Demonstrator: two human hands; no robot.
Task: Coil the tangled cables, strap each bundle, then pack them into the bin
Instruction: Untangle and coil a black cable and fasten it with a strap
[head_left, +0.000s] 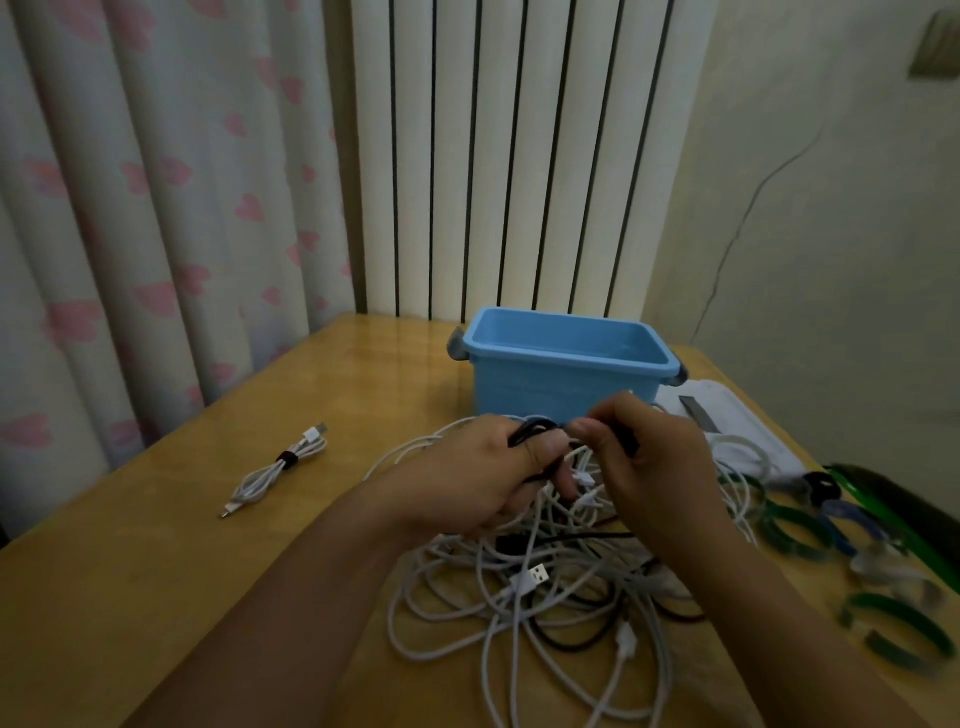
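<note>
A tangle of white and black cables (540, 597) lies on the wooden table in front of me. Above it my left hand (483, 478) grips a black cable (530, 431) and some white strands. Close to its right, my right hand (649, 467) pinches the same black cable between thumb and fingers. One white cable bundle (275, 470), strapped with a black tie, lies apart on the left of the table. The blue bin (563, 364) stands open behind the hands; nothing shows inside it.
Green, blue and black straps (810, 530) lie scattered at the right edge of the wooden table (156, 571). A white flat object (737, 415) sits right of the bin. A curtain and radiator stand behind the table.
</note>
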